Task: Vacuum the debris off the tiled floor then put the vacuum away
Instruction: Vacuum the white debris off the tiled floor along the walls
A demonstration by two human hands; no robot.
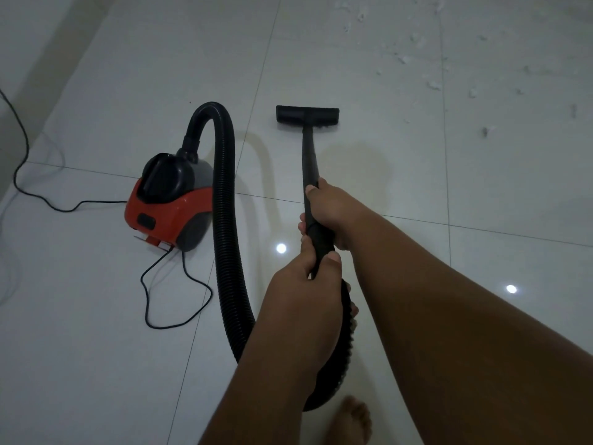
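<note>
A red and black canister vacuum (167,203) stands on the white tiled floor (481,194) at the left. Its ribbed black hose (224,220) arches up and loops down to my hands. My right hand (330,207) grips the black wand (309,155) higher up. My left hand (305,284) holds the wand's thick end where the hose joins. The flat black floor nozzle (307,115) rests on a tile ahead of me. Pale scraps of debris (433,81) lie scattered at the upper right, beyond the nozzle.
A black power cord (167,284) loops on the floor behind the vacuum and runs off to the left edge (19,149). A wall base (41,59) runs along the far left. My bare foot (353,419) stands at the bottom.
</note>
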